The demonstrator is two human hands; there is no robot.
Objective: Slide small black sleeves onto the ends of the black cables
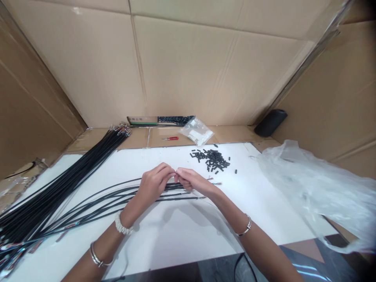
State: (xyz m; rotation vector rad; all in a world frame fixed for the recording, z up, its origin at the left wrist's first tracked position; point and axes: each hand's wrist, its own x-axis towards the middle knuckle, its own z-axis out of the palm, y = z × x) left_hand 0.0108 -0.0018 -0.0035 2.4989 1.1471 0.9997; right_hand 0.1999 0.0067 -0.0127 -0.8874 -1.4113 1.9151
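My left hand (pixel 156 180) and my right hand (pixel 194 182) meet over the white tabletop, thumbs and fingertips pinched together. What lies between the fingertips is too small and too covered to make out. Several black cables (pixel 108 196) run in from the left and pass beneath both hands. Their stripped ends, with thin coloured wires (pixel 217 183), show to the right, below my right wrist. Just beyond my right hand lies a loose pile of short black tube pieces (pixel 216 158).
A thick bundle of black cables (pixel 70 176) lies at the left. Behind are a red-handled tool (pixel 170 138) and a clear bag with white pieces (pixel 198 133). At the right are a black roll (pixel 270 122) and a large plastic bag (pixel 320 188). Cardboard walls (pixel 188 70) surround the table.
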